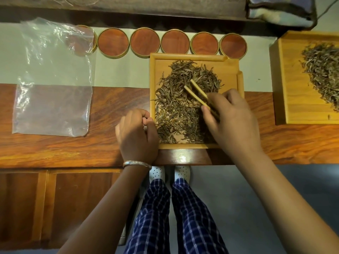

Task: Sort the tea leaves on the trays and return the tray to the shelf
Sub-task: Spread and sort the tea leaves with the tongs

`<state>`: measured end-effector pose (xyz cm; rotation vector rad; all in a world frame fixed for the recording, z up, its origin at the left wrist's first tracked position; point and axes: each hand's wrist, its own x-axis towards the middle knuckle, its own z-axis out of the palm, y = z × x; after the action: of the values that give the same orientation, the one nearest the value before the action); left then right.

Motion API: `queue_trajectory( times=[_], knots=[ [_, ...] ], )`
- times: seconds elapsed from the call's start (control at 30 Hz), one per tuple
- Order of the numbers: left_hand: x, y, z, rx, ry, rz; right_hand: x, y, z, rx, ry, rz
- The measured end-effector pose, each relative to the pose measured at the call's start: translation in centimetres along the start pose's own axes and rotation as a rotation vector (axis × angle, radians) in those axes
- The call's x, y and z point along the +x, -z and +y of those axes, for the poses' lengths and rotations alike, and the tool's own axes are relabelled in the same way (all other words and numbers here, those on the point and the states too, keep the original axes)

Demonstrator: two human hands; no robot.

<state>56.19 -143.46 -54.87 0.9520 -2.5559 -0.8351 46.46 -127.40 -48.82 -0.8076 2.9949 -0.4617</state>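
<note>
While the sorting is under way, a clear bag [53, 77] lies flat at the left of the table [64, 149], mouth away from the person, probably kept ready for sorted leaves. Behind it runs a row of round lids [145, 42], set back out of the working area. The left hand [136, 132] rests at the tray's near-left corner, its fingers [146, 119] curled against the rim, holding nothing else; likely bracing the tray [187, 146] so it does not slide. The tea leaves [176, 107] lie spread thin across this tray, which makes single leaves easy to pick out. The right hand [233, 116] pinches bamboo tongs [197, 92] between thumb and fingers, tips apart, just over the leaves. At far right a second tray [293, 99] holds heaped leaves. No shelf is in view.
</note>
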Motion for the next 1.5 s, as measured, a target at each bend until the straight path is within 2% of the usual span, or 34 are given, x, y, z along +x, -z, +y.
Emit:
queue_trajectory(
  times=[0.13,0.33,0.53,0.7,0.9,1.1,1.3,1.5],
  knots=[
    [0.1,-0.1,-0.2,0.003,0.012,-0.011,-1.6,-0.2,-0.4,0.003,0.020,-0.073],
    [0.1,-0.1,-0.2,-0.002,0.011,-0.017,0.3,0.0,-0.6,0.083,-0.044,0.048],
    [0.1,-0.1,-0.3,0.003,0.003,-0.017,0.1,-0.6,-1.0,0.037,-0.044,-0.021],
    [0.1,-0.2,-0.3,0.002,0.002,-0.014,-1.4,0.1,-0.9,0.077,-0.038,0.010],
    [0.1,-0.1,-0.2,-0.002,-0.007,-0.005,-1.9,0.0,-1.3,0.059,-0.020,-0.069],
    [0.0,-0.1,-0.3,-0.003,-0.019,0.000,-1.4,-0.2,-1.2,0.089,-0.024,-0.010],
    [-0.2,-0.2,-0.4,-0.024,-0.040,0.024,-2.1,-0.7,-1.6,0.062,0.003,-0.090],
    [-0.3,0.0,-0.1,-0.069,-0.055,0.054,-0.8,-0.7,-1.8,0.107,-0.027,-0.031]
  ],
)
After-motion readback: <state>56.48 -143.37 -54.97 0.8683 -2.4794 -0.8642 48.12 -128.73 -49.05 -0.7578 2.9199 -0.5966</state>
